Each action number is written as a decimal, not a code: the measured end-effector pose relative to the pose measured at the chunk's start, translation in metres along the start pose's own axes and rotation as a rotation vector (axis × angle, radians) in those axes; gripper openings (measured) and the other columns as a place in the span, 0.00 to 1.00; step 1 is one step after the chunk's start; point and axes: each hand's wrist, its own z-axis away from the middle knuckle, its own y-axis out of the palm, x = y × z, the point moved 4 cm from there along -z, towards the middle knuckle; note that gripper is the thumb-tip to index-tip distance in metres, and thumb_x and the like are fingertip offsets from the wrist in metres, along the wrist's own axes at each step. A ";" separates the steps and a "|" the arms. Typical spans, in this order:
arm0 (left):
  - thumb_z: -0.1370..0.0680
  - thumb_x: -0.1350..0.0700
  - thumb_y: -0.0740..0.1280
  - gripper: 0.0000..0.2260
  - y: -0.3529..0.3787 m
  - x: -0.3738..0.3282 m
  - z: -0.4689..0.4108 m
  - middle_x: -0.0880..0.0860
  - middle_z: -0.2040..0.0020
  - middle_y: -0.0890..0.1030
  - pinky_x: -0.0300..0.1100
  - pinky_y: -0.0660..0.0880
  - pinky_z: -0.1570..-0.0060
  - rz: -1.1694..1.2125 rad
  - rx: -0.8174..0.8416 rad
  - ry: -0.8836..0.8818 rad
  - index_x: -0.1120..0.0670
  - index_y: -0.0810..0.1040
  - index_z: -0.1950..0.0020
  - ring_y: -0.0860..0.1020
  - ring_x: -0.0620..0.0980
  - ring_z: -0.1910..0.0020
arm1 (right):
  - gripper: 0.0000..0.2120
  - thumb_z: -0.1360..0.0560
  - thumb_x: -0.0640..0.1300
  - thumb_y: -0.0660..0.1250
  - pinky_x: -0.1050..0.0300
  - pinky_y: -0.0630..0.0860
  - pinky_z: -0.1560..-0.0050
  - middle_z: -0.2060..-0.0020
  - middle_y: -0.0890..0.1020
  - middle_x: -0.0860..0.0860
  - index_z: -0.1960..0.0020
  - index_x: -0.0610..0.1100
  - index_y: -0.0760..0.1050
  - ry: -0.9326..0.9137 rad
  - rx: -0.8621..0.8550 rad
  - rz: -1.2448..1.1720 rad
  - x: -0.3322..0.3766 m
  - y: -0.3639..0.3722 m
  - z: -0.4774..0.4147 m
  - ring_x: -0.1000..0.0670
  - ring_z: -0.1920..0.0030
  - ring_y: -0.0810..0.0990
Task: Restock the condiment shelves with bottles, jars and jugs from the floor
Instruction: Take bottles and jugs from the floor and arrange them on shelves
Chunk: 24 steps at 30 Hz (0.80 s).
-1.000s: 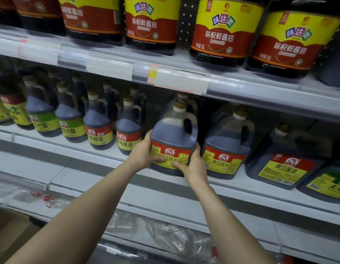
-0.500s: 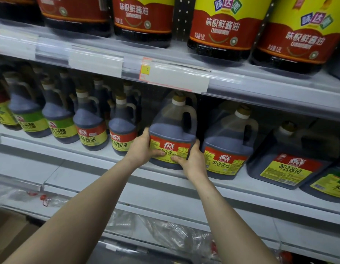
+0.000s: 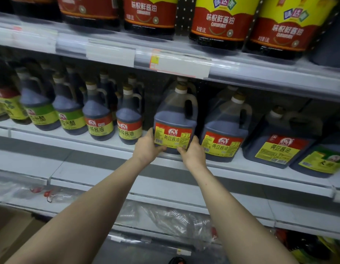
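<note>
A large soy sauce jug point(image 3: 174, 119) with a red and yellow label and a white cap stands on the middle shelf point(image 3: 100, 149). My left hand point(image 3: 148, 147) grips its lower left corner, and my right hand point(image 3: 194, 155) grips its lower right corner. Both thumbs press on the label front. Its base sits at the shelf's front edge. A matching jug point(image 3: 225, 130) stands right beside it.
Smaller dark bottles point(image 3: 98, 115) with green or red labels line the shelf to the left. More jugs point(image 3: 279, 141) lean at the right. Big red-labelled jugs point(image 3: 222, 20) fill the top shelf. Crumpled plastic wrap point(image 3: 174, 221) lies on the lower shelf, and a cardboard box point(image 3: 11, 231) sits at bottom left.
Both hands have pushed the jug a little further back onto the shelf, and my view has moved closer and tilted slightly.
</note>
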 end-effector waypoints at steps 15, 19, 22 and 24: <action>0.25 0.53 0.74 0.27 0.008 0.010 0.141 0.54 0.35 0.79 0.45 0.72 0.37 0.071 0.166 0.191 0.56 0.72 0.28 0.77 0.52 0.36 | 0.29 0.20 0.47 0.69 0.53 0.67 0.33 0.27 0.73 0.45 0.22 0.43 0.64 -0.039 -0.064 0.054 -0.051 -0.013 0.152 0.42 0.28 0.70; 0.25 0.53 0.74 0.26 0.029 0.016 0.183 0.55 0.35 0.79 0.43 0.72 0.36 0.086 0.248 0.222 0.56 0.72 0.28 0.77 0.52 0.36 | 0.29 0.21 0.46 0.69 0.48 0.69 0.30 0.29 0.74 0.45 0.23 0.44 0.65 0.005 -0.063 0.010 -0.083 -0.015 0.200 0.43 0.29 0.72; 0.25 0.53 0.74 0.26 0.051 0.016 0.210 0.54 0.35 0.79 0.45 0.71 0.35 0.092 0.326 0.224 0.55 0.72 0.28 0.77 0.52 0.36 | 0.27 0.21 0.45 0.70 0.47 0.71 0.30 0.30 0.76 0.46 0.24 0.45 0.68 0.053 -0.059 -0.007 -0.111 -0.021 0.230 0.44 0.31 0.74; 0.25 0.53 0.74 0.27 0.067 0.013 0.225 0.54 0.35 0.79 0.44 0.71 0.35 0.099 0.367 0.233 0.55 0.72 0.28 0.77 0.51 0.36 | 0.26 0.22 0.44 0.71 0.47 0.73 0.33 0.34 0.79 0.45 0.25 0.46 0.69 0.085 -0.062 0.003 -0.129 -0.027 0.245 0.44 0.34 0.77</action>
